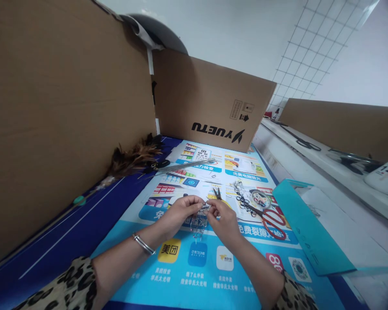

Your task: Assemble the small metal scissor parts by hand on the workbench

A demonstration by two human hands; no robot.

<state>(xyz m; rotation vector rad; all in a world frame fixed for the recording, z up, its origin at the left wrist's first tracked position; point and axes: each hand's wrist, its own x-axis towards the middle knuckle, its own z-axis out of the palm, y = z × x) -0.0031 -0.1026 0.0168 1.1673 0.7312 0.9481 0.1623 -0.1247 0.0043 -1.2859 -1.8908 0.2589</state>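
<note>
My left hand [185, 211] and my right hand [224, 219] meet over the middle of the printed mat [132, 275]. Pinched between their fingertips is a small silvery wire piece [205, 207], too small to make out fully. Thin shiny strands [198, 230] hang or lie just below it. Pliers [217, 193] with dark jaws lie right behind my right hand, their yellow handle partly hidden. To the right are red-handled scissors [273, 221], beside a scatter of small dark rings [242, 200] and a round container [260, 199].
Cardboard panels [213, 99] wall off the back and left. Brown feathers [132, 157] lie along the left, near long thin metal rods [187, 165]. A teal folder [310, 232] with papers rests at right, below a white ledge holding dark scissors [305, 143].
</note>
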